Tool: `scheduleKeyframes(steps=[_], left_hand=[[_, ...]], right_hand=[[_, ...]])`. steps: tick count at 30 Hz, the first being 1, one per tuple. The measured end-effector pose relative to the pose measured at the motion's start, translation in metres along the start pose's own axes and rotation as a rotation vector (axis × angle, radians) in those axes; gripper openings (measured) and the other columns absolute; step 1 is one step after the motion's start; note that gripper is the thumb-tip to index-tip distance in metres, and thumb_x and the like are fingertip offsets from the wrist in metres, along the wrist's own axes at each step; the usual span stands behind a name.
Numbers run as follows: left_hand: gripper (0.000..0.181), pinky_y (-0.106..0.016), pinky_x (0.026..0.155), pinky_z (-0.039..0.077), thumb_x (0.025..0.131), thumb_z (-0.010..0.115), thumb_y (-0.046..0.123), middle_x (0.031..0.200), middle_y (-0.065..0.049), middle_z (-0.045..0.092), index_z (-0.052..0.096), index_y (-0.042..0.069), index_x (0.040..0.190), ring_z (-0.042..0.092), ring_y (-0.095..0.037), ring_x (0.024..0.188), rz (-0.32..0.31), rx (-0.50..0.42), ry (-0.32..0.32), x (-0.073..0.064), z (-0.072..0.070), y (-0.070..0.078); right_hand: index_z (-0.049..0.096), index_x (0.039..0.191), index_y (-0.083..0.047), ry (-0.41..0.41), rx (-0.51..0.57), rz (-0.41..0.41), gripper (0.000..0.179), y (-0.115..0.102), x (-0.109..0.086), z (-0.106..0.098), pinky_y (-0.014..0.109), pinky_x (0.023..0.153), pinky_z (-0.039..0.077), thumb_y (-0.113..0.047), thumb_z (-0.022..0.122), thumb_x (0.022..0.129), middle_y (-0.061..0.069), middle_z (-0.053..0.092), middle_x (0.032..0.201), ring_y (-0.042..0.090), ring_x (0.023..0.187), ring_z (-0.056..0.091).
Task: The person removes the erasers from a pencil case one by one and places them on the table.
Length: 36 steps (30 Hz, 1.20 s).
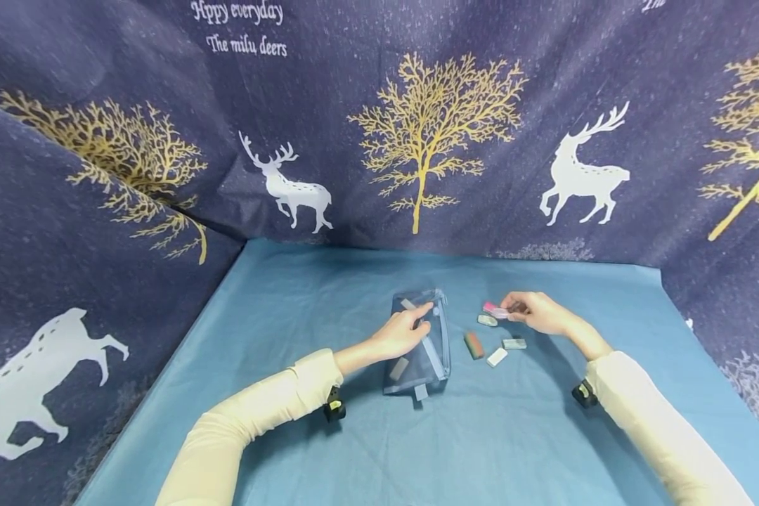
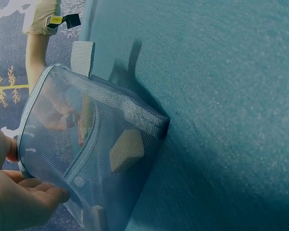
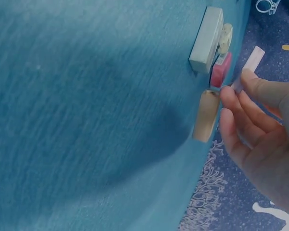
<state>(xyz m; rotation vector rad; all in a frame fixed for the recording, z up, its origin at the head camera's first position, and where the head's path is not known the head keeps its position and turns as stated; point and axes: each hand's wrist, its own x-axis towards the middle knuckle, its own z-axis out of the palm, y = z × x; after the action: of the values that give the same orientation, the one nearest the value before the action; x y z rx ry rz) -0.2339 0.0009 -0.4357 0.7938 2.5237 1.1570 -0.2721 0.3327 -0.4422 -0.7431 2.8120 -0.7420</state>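
Note:
My left hand (image 1: 401,337) pinches the zip edge of a blue mesh pouch (image 2: 53,125), thumb and fingers on either side of it. Through the mesh show a pale block (image 2: 127,150) and a smaller pale piece (image 2: 99,217). Over to the right, my right hand (image 1: 540,313) pinches a slim, pale pink eraser (image 3: 253,60) between thumb and fingertips. Close beside that hand lie a bright pink eraser (image 3: 221,70) and a pale oval eraser (image 1: 487,320).
Between pouch and right hand, a red-brown and green eraser (image 1: 474,345), a white eraser (image 1: 497,357) and a grey-green eraser (image 1: 514,344) lie on the blue cloth (image 1: 329,302). Dark curtains (image 1: 468,232) printed with deer and trees hang behind the table.

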Motion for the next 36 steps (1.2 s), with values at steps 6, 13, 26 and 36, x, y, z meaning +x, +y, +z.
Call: scheduleKeyframes(steps=[6, 13, 26, 36], left_hand=[[0.050, -0.021, 0.037, 0.024, 0.094, 0.040, 0.023, 0.046, 0.005, 0.032, 0.033, 0.013, 0.143, 0.022, -0.009, 0.035, 0.000, 0.008, 0.007, -0.001, 0.001, 0.000], [0.050, -0.021, 0.036, 0.024, 0.095, 0.039, 0.024, 0.046, 0.006, 0.032, 0.032, 0.014, 0.143, 0.023, -0.009, 0.036, -0.002, 0.011, 0.001, -0.001, 0.004, -0.001], [0.050, -0.020, 0.037, 0.024, 0.094, 0.039, 0.023, 0.047, 0.006, 0.031, 0.033, 0.012, 0.143, 0.023, -0.008, 0.036, 0.001, 0.013, 0.002, -0.002, 0.002, 0.002], [0.050, -0.020, 0.036, 0.024, 0.094, 0.040, 0.024, 0.046, 0.006, 0.032, 0.033, 0.014, 0.143, 0.024, -0.008, 0.036, -0.007, 0.010, 0.006, -0.002, 0.004, 0.001]], right_hand=[[0.063, 0.100, -0.008, 0.041, -0.031, -0.004, 0.017, 0.006, -0.005, 0.000, 0.029, 0.069, 0.050, -0.004, 0.062, 0.084, 0.006, 0.065, 0.095, 0.017, 0.081, 0.063], [0.063, 0.100, -0.006, 0.043, -0.023, 0.014, 0.015, 0.008, -0.009, -0.002, 0.032, 0.070, 0.051, -0.006, 0.061, 0.085, 0.008, 0.066, 0.094, 0.020, 0.081, 0.064], [0.062, 0.095, -0.003, 0.102, -0.087, 0.040, 0.014, 0.013, -0.015, -0.006, 0.041, 0.072, 0.051, 0.002, 0.057, 0.083, 0.014, 0.065, 0.093, 0.028, 0.081, 0.063], [0.060, 0.092, -0.004, 0.091, -0.129, 0.055, 0.014, 0.020, -0.023, -0.005, 0.043, 0.073, 0.045, 0.004, 0.056, 0.082, 0.009, 0.062, 0.087, 0.026, 0.085, 0.057]])
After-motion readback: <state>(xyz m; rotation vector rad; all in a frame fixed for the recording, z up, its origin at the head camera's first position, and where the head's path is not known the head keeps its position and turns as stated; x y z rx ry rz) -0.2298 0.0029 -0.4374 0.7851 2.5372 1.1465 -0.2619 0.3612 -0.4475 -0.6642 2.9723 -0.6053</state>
